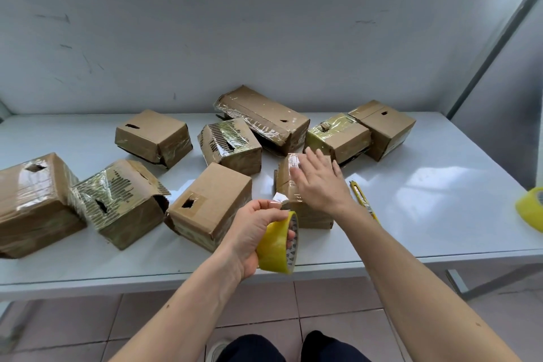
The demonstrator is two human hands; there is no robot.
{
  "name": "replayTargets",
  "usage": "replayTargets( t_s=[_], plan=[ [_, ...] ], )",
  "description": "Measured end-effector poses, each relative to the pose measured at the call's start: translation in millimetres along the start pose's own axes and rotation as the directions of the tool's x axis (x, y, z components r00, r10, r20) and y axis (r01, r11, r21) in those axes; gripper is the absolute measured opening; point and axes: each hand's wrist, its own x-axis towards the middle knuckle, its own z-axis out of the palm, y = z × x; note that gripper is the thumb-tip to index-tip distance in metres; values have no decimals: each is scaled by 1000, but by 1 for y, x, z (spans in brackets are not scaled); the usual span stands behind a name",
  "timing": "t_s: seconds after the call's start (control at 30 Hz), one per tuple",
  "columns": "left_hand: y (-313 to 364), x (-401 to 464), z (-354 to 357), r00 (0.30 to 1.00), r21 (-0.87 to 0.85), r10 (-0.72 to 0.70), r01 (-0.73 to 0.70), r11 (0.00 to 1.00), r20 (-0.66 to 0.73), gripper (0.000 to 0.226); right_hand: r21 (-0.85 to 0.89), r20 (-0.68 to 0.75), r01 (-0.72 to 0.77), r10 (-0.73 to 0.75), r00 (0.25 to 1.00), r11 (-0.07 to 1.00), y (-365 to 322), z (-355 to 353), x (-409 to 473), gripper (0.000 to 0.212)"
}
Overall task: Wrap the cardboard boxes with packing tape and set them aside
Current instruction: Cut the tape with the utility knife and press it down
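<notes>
My left hand point(255, 236) grips a yellow roll of packing tape point(279, 247) near the table's front edge, and a strip of clear tape runs from the roll up to a small cardboard box point(286, 173). My right hand point(318, 182) lies flat with straight fingers on top of that box, pressing the tape down. The hand hides most of the box. Right beside it on the left stands a plain cardboard box point(211, 203) with a hole in its top.
Several more cardboard boxes, most with tape on them, are spread over the white table point(426, 214), from the far left point(32, 203) to the back right point(385, 126). A yellow utility knife point(363, 198) lies right of my forearm. A second tape roll point(531, 209) sits at the right edge.
</notes>
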Motion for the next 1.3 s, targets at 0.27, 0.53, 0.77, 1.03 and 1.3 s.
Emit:
replayTargets(
  t_s=[0.27,0.53,0.77,1.03,1.3],
  plan=[
    [8,-16,14,990,8,112,-113,994,86,22,662,384,-324,65,921,675,-12,-52,-36,50],
    [2,-25,28,992,161,31,-51,986,125,42,489,1,-11,12,1000,872,-7,-48,-29,35],
    [17,-20,38,971,102,28,-53,993,238,50,171,-7,110,-110,994,979,-3,-60,15,25],
    [4,-11,39,944,18,-175,177,984,280,14,120,-116,115,-101,988,986,13,-61,69,29],
    [-3,5,33,910,34,-346,347,937,228,16,16,-156,19,-17,988,1000,19,-30,109,32]
  ],
)
